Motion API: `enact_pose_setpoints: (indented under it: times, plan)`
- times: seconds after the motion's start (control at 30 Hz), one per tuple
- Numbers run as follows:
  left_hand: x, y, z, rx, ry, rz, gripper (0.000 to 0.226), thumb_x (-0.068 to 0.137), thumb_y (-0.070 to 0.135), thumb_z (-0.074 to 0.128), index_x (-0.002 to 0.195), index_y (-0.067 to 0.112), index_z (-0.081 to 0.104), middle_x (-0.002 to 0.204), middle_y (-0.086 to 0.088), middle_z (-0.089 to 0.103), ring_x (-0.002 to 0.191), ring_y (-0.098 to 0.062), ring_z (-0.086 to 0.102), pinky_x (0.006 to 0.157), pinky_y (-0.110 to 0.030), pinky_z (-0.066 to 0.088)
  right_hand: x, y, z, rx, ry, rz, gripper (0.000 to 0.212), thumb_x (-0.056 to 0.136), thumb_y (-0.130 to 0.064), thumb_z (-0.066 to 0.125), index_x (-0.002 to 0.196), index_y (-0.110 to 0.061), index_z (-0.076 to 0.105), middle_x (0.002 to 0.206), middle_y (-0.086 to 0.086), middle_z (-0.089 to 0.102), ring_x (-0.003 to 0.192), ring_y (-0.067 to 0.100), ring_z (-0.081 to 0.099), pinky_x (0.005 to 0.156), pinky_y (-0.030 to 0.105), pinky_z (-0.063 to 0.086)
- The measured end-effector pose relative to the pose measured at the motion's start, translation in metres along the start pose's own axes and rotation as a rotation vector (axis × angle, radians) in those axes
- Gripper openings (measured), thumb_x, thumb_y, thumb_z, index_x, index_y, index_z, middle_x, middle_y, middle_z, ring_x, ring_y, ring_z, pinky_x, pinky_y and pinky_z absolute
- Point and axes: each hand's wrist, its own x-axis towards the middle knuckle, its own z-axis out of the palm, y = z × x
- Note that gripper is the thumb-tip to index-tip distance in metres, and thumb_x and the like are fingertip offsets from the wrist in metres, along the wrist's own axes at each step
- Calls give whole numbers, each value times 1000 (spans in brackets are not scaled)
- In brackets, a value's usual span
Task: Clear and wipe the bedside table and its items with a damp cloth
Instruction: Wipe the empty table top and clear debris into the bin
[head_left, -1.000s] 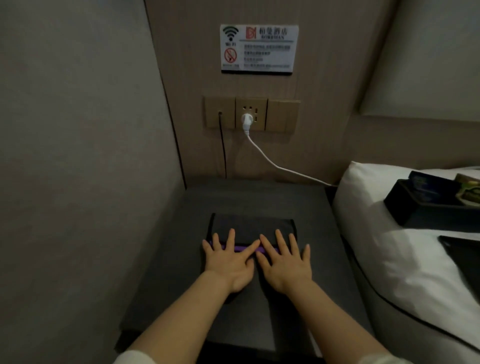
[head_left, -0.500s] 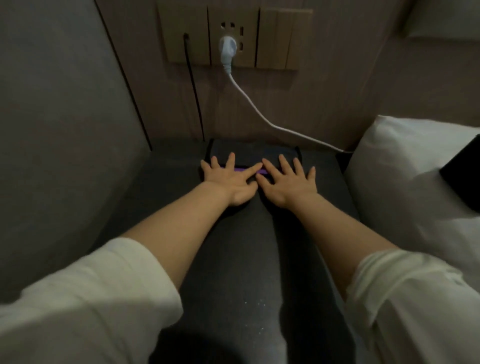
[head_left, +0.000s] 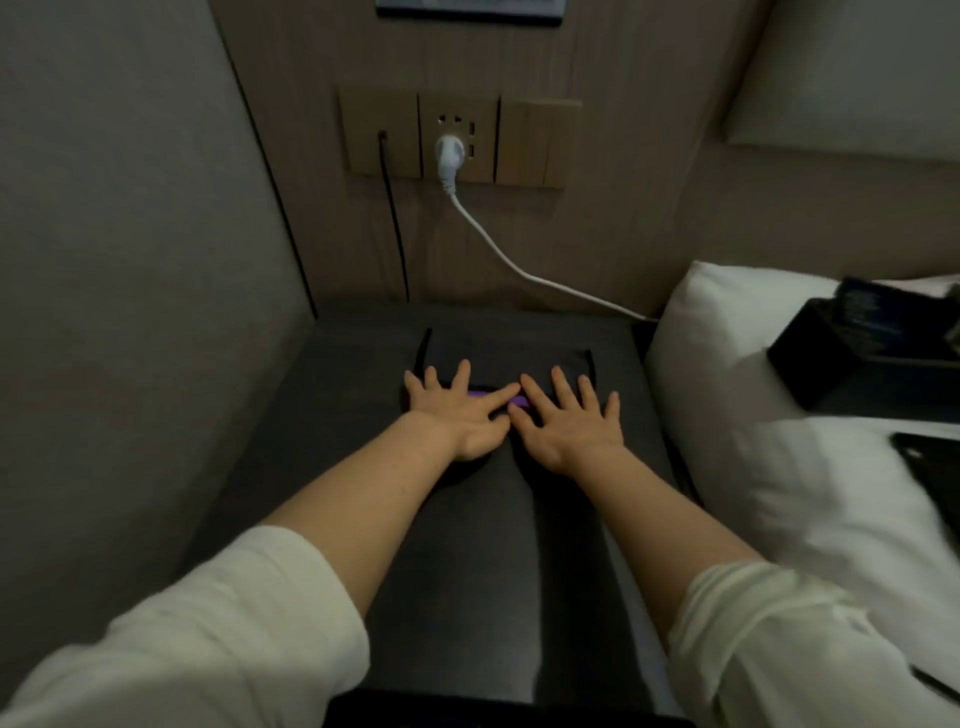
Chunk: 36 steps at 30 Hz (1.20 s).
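A dark cloth (head_left: 506, 353) with a purple stripe lies flat on the dark bedside table (head_left: 322, 415), near its back edge. My left hand (head_left: 460, 415) and my right hand (head_left: 566, 423) press on the cloth side by side, fingers spread and straight, thumbs nearly touching over the purple stripe. Both palms cover the cloth's near part. No other items stand on the table top.
A wall (head_left: 130, 260) borders the table on the left. Behind it, a socket panel (head_left: 457, 140) holds a white plug whose cable (head_left: 519, 265) runs right behind the pillow (head_left: 753, 415). On the bed lie a black tray (head_left: 852, 364) and a dark tablet (head_left: 930, 467).
Both hands slid the cloth from the table's middle toward the back wall a second ago; in the last half second they have drawn it slightly back. The view tilted up again.
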Motion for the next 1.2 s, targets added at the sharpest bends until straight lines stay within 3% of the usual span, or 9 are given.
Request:
enact_pose_setpoints:
  times: [0.67,1.2]
  plan:
    - [-204,62,80,48,-78,85,54,91,67,14,140,62,-8,160,-6,-18,142,-50,-9,110,-67,-7,-240,27,60,8,-159,68,67,94,-69,14,150,-46,-15,160,-2,-25,147,29,-23,117,52,-13]
    - [-209,90,65,63,-129,137,52,94,64,14,143,60,-4,160,-9,-16,142,-52,-6,112,-65,-7,-247,53,65,68,-168,107,65,95,-66,16,149,-48,-15,160,-4,-25,147,27,-23,119,48,-9]
